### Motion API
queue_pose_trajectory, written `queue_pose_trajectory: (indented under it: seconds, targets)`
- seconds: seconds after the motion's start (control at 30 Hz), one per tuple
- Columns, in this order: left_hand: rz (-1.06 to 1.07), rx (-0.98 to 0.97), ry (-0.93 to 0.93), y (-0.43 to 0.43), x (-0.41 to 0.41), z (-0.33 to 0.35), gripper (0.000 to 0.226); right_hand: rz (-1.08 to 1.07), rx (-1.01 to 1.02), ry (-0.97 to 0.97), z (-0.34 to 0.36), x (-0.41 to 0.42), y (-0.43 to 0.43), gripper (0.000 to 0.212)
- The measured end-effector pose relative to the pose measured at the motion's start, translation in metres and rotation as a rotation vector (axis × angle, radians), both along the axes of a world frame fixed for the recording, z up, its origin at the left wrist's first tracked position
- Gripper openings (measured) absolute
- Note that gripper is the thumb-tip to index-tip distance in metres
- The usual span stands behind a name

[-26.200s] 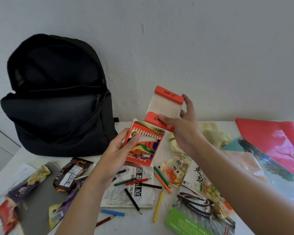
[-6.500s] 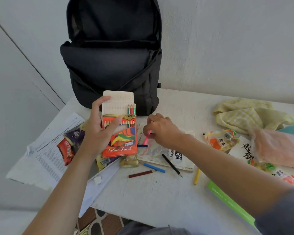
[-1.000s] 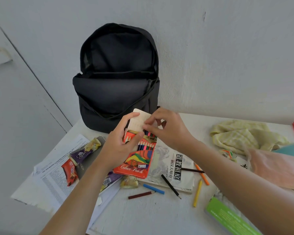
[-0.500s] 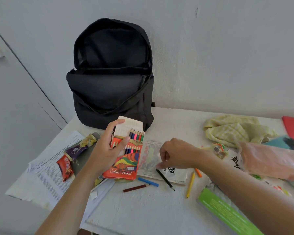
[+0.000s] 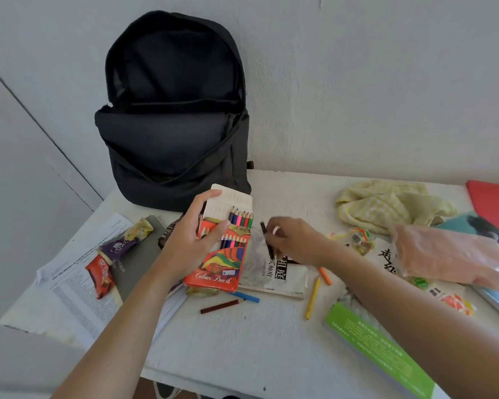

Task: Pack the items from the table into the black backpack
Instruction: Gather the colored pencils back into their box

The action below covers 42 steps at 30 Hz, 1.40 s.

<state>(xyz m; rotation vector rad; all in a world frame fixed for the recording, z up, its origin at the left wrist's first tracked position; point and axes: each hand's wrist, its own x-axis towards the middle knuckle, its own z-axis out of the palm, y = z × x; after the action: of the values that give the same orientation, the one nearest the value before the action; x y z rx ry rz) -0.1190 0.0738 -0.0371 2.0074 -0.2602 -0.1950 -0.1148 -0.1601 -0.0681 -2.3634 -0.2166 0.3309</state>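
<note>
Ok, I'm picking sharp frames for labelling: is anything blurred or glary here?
Head view: the right hand and the dark pencil it pinches are motion-smeared; the left hand and pencil box look sharp; light is soft and even.

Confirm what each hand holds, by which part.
Left hand grips the colour pencil box around its upper part; right hand pinches a dark pencil along its upper half.

Rough white wall (image 5: 386,82) behind a scuffed white table (image 5: 242,355); perhaps a door (image 5: 18,168) at left.
</note>
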Motion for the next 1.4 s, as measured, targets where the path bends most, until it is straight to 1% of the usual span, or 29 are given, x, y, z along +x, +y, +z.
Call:
queue_pose_trajectory:
  seconds: [0.07, 0.1, 0.17, 0.2, 0.27, 0.37, 0.43, 0.5, 0.6, 0.67, 0.77, 0.87, 0.93, 1.03, 1.17, 1.23, 1.3, 1.33, 1.4]
  targets:
    - [-0.004, 0.022, 0.012, -0.001, 0.002, 0.001, 0.048, -0.103, 0.244, 0.006, 0.011, 0.004, -0.005, 0.014]
    - [-0.013, 0.033, 0.018, -0.002, 0.003, 0.001, 0.048, -0.137, 0.345, -0.021, 0.016, 0.006, -0.007, 0.013]
    - [-0.048, 0.054, 0.018, -0.006, 0.004, 0.003, 0.048, -0.147, 0.460, -0.114, 0.027, 0.009, -0.011, 0.014]
    - [-0.068, 0.061, 0.013, -0.008, 0.004, 0.005, 0.048, -0.123, 0.450, -0.176, 0.032, 0.010, -0.011, 0.013]
    - [-0.104, 0.063, 0.001, -0.014, 0.005, 0.010, 0.049, -0.056, 0.350, -0.289, 0.042, 0.013, -0.012, 0.010]
    - [-0.139, 0.049, -0.012, -0.024, 0.009, 0.017, 0.053, -0.017, 0.247, -0.357, 0.050, 0.018, -0.013, 0.009]
    - [-0.149, 0.042, -0.022, -0.029, 0.011, 0.021, 0.055, -0.049, 0.245, -0.355, 0.052, 0.022, -0.014, 0.007]
    - [-0.151, 0.044, -0.031, -0.033, 0.013, 0.023, 0.056, -0.126, 0.319, -0.316, 0.054, 0.024, -0.017, 0.005]
    - [-0.151, 0.030, -0.045, -0.037, 0.013, 0.023, 0.056, -0.256, 0.570, -0.172, 0.063, 0.026, -0.019, 0.026]
    - [-0.148, -0.004, -0.044, -0.039, 0.012, 0.022, 0.056, -0.266, 0.650, -0.131, 0.067, 0.027, -0.018, 0.031]
    - [-0.128, -0.047, -0.037, -0.041, 0.012, 0.022, 0.058, -0.264, 0.629, -0.170, 0.069, 0.028, -0.014, 0.033]
    - [-0.116, -0.068, -0.031, -0.042, 0.013, 0.022, 0.057, -0.253, 0.634, -0.247, 0.064, 0.027, -0.011, 0.048]
    - [-0.114, -0.084, -0.033, -0.043, 0.013, 0.021, 0.057, -0.229, 0.585, -0.305, 0.061, 0.027, -0.009, 0.051]
    - [-0.104, -0.124, -0.027, -0.044, 0.013, 0.019, 0.056, -0.191, 0.482, -0.356, 0.058, 0.028, -0.008, 0.043]
    - [-0.089, -0.142, -0.050, -0.043, 0.015, 0.016, 0.055, -0.137, 0.317, -0.415, 0.055, 0.025, -0.005, 0.017]
    - [-0.084, -0.147, -0.048, -0.041, 0.016, 0.014, 0.055, -0.103, 0.278, -0.459, 0.053, 0.023, -0.003, 0.012]
    - [-0.081, -0.148, -0.049, -0.040, 0.015, 0.013, 0.053, -0.091, 0.263, -0.539, 0.051, 0.020, -0.003, 0.015]
    - [-0.084, -0.151, -0.046, -0.040, 0.015, 0.013, 0.051, -0.113, 0.291, -0.564, 0.049, 0.019, -0.004, 0.016]
    - [-0.087, -0.161, -0.034, -0.038, 0.014, 0.011, 0.047, -0.220, 0.396, -0.505, 0.043, 0.016, -0.010, 0.010]
